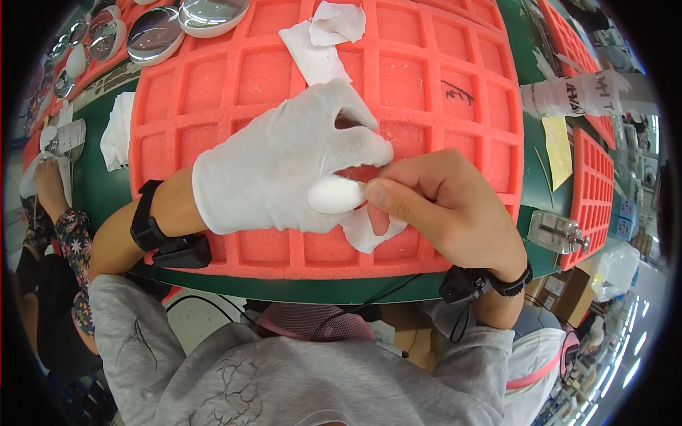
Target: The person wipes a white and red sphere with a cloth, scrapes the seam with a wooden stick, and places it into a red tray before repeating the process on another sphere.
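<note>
My left hand (284,160), in a white fabric glove, curls over the foam tray with its fingers bent. Against its thumb side lies a smooth white oval piece (334,195), and the glove grips it. My bare right hand (444,206) pinches the right end of that piece between thumb and forefinger. Just under the right fingertips, a crumpled white wipe (364,238) hangs partly hidden. Whether the right fingers also hold the wipe, I cannot tell. Below both hands spreads a red foam tray (263,273) with square compartments.
Several round mirrors with white rims (213,15) stand at the far left. White wipes (328,32) lie on the tray's far part. A clear pump bottle (558,233) is at right, beside another red foam tray (593,195). A person's bare arm (51,188) shows at far left.
</note>
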The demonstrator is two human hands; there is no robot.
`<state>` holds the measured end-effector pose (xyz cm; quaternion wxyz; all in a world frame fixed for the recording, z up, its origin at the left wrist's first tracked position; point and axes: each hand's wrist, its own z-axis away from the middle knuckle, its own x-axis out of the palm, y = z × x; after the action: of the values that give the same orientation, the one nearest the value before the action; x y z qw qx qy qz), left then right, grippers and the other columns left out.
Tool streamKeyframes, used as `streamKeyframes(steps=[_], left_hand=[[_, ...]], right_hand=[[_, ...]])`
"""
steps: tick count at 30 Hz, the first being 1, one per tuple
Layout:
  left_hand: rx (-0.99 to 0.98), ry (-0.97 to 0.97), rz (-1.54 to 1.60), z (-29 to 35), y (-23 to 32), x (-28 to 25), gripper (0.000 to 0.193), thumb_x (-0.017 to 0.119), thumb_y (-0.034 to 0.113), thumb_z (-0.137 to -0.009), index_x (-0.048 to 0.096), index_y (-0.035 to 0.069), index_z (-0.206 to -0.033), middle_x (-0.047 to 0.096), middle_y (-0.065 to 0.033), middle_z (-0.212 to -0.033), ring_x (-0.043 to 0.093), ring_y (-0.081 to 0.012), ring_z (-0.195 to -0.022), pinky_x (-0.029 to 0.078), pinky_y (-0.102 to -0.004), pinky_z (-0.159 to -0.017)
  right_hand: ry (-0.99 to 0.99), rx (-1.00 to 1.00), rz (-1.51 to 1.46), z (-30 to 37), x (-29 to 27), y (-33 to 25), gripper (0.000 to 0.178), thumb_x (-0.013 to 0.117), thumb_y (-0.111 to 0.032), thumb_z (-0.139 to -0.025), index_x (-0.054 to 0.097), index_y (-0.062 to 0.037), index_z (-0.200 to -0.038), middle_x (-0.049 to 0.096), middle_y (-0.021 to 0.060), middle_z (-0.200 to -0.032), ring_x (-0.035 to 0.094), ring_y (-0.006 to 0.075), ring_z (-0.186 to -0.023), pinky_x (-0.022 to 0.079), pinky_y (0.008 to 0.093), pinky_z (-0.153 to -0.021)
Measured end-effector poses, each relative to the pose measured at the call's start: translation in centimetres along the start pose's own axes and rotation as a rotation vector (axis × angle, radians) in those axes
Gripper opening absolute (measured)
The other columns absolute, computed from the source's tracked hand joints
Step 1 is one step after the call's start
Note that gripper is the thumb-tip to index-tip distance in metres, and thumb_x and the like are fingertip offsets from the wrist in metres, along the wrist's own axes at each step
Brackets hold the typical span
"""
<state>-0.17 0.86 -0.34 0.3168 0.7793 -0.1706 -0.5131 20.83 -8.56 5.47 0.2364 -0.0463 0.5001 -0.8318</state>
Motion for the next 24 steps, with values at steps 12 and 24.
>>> streamKeyframes(steps=[12,24], left_hand=[[0.026,-0.004,-0.004,-0.1,0.0,0.1,0.065,0.084,0.012,-0.064,0.059,0.016,-0.125,0.052,-0.0136,-0.12,0.058,-0.0313,-0.103,0.052,-0.0387,-0.083],[-0.017,-0.055,-0.024,-0.5,0.5,-0.2,0.063,0.082,0.011,-0.065,0.061,0.013,-0.124,0.051,-0.0138,-0.119,0.058,-0.0311,-0.1,0.053,-0.0379,-0.08]], right_hand=[[-0.004,-0.028,0.014,0.1,-0.2,0.5,0.032,0.06,-0.018,-0.102,0.07,0.0035,-0.081,0.06,0.0022,-0.065,0.048,0.0063,-0.06,0.038,0.0272,-0.055],[0.018,-0.019,-0.021,0.3,-0.4,0.8,0.032,0.061,-0.019,-0.101,0.07,0.0036,-0.08,0.06,0.002,-0.063,0.049,0.0066,-0.059,0.037,0.0273,-0.054]])
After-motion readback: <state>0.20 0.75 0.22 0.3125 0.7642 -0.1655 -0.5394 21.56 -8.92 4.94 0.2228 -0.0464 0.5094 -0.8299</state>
